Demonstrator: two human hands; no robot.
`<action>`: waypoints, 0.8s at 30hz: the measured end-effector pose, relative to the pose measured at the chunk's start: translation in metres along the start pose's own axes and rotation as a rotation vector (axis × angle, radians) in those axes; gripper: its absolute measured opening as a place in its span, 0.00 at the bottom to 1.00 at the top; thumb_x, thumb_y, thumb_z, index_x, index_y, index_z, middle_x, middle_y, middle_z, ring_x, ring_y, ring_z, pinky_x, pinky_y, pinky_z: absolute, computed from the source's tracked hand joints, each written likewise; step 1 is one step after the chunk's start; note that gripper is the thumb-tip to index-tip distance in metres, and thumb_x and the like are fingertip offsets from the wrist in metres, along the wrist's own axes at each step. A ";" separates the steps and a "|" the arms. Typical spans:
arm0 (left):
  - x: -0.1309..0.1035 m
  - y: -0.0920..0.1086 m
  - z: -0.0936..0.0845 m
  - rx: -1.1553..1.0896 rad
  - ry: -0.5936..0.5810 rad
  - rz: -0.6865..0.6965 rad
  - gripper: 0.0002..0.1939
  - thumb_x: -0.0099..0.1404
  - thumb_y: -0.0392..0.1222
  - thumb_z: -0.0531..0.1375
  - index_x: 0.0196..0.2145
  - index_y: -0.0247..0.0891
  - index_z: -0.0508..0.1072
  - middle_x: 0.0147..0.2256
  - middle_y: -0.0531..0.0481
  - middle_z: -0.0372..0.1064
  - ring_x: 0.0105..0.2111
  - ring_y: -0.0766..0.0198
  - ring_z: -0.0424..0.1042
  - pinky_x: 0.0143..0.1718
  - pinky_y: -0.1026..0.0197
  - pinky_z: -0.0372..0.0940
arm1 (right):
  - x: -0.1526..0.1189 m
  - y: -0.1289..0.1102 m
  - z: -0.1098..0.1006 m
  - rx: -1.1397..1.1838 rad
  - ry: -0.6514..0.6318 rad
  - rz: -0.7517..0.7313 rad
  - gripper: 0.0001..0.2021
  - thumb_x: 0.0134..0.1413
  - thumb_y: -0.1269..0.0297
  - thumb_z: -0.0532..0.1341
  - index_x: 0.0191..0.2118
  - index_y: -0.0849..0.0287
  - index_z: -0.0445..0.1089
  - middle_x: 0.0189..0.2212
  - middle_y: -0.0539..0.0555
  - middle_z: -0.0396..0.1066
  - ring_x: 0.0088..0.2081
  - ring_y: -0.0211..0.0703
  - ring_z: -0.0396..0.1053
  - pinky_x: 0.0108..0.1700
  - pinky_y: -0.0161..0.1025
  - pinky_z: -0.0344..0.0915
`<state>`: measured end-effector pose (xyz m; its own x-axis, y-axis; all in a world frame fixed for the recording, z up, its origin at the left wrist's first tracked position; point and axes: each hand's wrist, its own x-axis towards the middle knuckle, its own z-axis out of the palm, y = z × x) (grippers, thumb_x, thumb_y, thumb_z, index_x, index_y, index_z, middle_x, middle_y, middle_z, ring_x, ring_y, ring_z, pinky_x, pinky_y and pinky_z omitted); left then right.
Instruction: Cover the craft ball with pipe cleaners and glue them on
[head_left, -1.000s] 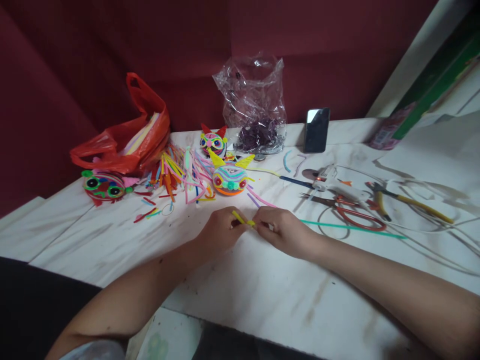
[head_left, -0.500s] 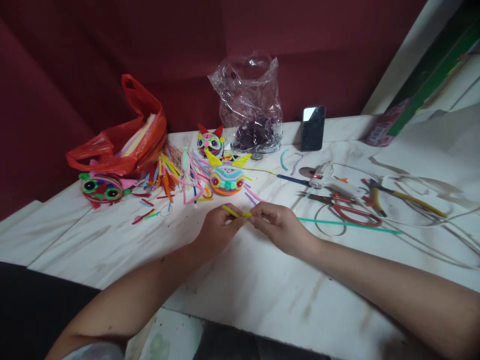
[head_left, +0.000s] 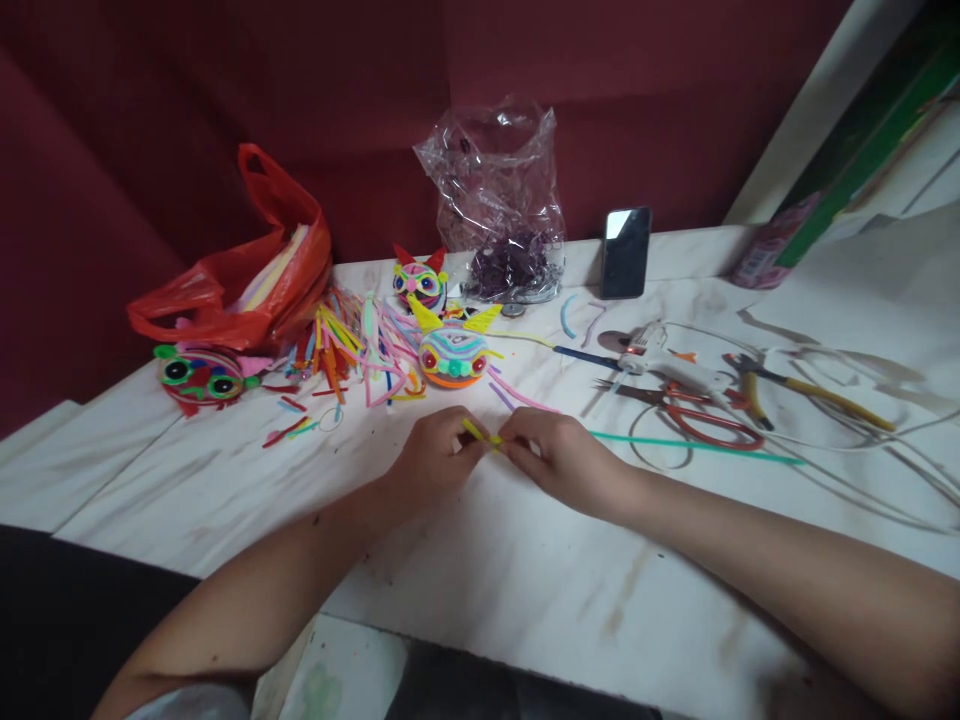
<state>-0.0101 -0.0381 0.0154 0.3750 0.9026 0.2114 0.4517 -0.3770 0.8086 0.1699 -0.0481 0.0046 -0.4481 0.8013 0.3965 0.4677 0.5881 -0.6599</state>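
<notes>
A short yellow pipe cleaner is pinched between my two hands over the table. My left hand grips it from the left, thumb against fingers. From the other side my right hand pinches its right end, the fingertips almost touching those of the left. Just beyond the hands sits a lion-head figure with yellow horns and red eyes. Pink and purple pipe cleaners lie beside that figure. A long green pipe cleaner stretches to the right of my right hand.
Scissors, a glue gun with its cord and pliers lie at the right. A phone leans at the back. Leftward are a red plastic bag, many loose pipe cleaners and another figure.
The yellow pipe cleaner has shifted in my fingers, and less of its left end sticks out past my left hand. Both hands stay in nearly the same place.
</notes>
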 end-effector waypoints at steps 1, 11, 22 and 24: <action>0.000 0.000 0.001 -0.079 0.034 -0.032 0.04 0.54 0.39 0.60 0.24 0.36 0.71 0.23 0.53 0.67 0.26 0.67 0.66 0.29 0.64 0.60 | 0.000 -0.001 0.000 0.055 0.024 0.051 0.06 0.53 0.71 0.56 0.28 0.60 0.68 0.25 0.52 0.71 0.27 0.37 0.66 0.30 0.33 0.62; -0.004 -0.002 0.012 -0.390 0.113 -0.164 0.07 0.51 0.42 0.62 0.23 0.36 0.68 0.19 0.57 0.62 0.22 0.70 0.61 0.26 0.66 0.59 | -0.003 -0.005 0.008 0.255 0.147 0.136 0.09 0.56 0.64 0.55 0.26 0.59 0.66 0.21 0.49 0.66 0.24 0.35 0.62 0.26 0.32 0.58; -0.003 -0.004 0.004 0.105 0.085 0.060 0.04 0.56 0.36 0.59 0.25 0.37 0.73 0.26 0.51 0.71 0.28 0.66 0.69 0.31 0.64 0.63 | -0.001 0.000 0.000 -0.028 0.064 -0.068 0.08 0.52 0.74 0.53 0.26 0.59 0.65 0.23 0.51 0.66 0.26 0.37 0.63 0.29 0.33 0.59; -0.002 -0.006 0.002 0.154 0.012 0.110 0.04 0.57 0.35 0.59 0.25 0.37 0.73 0.27 0.50 0.71 0.29 0.65 0.69 0.32 0.64 0.63 | -0.001 0.000 -0.001 -0.071 0.007 -0.113 0.08 0.51 0.76 0.53 0.26 0.59 0.66 0.24 0.53 0.68 0.27 0.38 0.64 0.30 0.34 0.60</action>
<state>-0.0122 -0.0381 0.0090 0.4193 0.8564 0.3013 0.5273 -0.4999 0.6871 0.1710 -0.0483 0.0047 -0.4959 0.7302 0.4700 0.4677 0.6806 -0.5640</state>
